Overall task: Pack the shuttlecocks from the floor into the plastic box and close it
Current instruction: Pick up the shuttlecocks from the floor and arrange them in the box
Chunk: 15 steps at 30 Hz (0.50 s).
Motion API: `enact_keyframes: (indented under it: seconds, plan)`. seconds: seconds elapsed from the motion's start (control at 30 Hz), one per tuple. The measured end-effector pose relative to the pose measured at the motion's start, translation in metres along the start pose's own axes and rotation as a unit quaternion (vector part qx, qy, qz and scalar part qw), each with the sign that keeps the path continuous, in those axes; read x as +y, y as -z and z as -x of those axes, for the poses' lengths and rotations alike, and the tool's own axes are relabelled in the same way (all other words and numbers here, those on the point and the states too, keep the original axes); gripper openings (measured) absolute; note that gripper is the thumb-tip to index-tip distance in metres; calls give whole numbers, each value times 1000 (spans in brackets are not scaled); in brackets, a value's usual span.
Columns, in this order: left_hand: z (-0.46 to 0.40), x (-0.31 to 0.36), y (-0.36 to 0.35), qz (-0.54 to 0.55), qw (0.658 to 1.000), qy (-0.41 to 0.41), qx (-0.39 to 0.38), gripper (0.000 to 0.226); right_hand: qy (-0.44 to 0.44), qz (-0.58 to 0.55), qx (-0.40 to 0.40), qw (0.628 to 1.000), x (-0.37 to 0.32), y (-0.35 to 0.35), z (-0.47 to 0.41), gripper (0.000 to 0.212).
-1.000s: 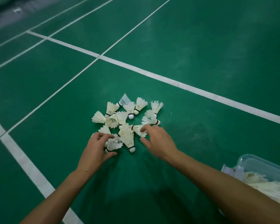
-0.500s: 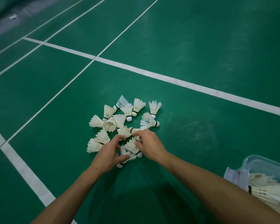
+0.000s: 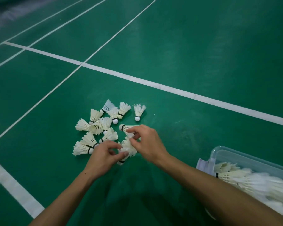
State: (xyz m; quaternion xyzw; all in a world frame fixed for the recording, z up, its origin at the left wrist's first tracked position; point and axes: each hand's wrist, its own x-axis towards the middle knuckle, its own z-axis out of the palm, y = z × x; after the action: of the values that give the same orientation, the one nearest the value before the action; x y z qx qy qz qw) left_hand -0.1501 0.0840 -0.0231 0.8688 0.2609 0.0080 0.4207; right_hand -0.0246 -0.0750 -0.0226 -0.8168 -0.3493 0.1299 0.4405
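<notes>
Both hands, left (image 3: 103, 158) and right (image 3: 148, 145), pinched on bunched shuttlecocks (image 3: 127, 148) beside floor pile (image 3: 98, 126), plastic box (image 3: 245, 160) near right.

The plastic box (image 3: 252, 158) is running off the right edge, its far side unseen. The shuttlecocks inside it (image 3: 245, 178) are blurring into white streaks. The right hand (image 3: 151, 145) is covering most of one shuttlecock's feathers (image 3: 124, 127).
</notes>
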Motion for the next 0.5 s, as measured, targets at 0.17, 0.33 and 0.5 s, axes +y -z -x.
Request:
enact_keyframes:
  seconds: [0.17,0.33,0.5]
  plan:
    - [16,66,-4,16,996,-92,12,24,9,-25,116,993,-14,90,38,27]
    - [38,139,-41,50,986,-157,-25,14,-30,-11,182,983,-2,185,120,23]
    - [62,187,-78,73,973,-196,-101,14,-104,29,231,967,21,246,216,25]
